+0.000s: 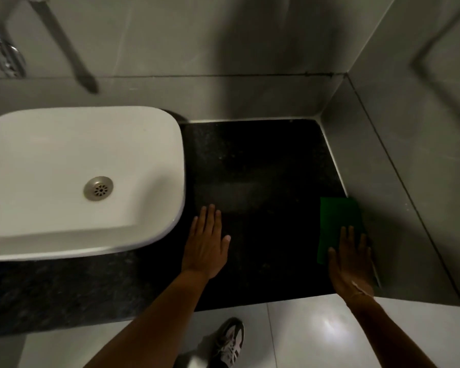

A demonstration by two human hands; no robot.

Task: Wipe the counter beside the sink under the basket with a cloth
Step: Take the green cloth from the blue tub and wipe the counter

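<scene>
A dark speckled counter [258, 166] lies to the right of a white basin [72, 179]. A green cloth [337, 221] lies flat on the counter at its right side, against the grey wall. My right hand [352, 264] presses flat on the near end of the cloth, fingers extended. My left hand [207, 243] rests flat on the bare counter close to the basin's right edge, fingers together, holding nothing. No basket is in view.
A chrome tap [6, 54] juts from the tiled wall above the basin at the upper left. Grey walls [409, 155] close the counter at the back and right. Below the counter's front edge are a pale tiled floor and a sneaker [230, 343].
</scene>
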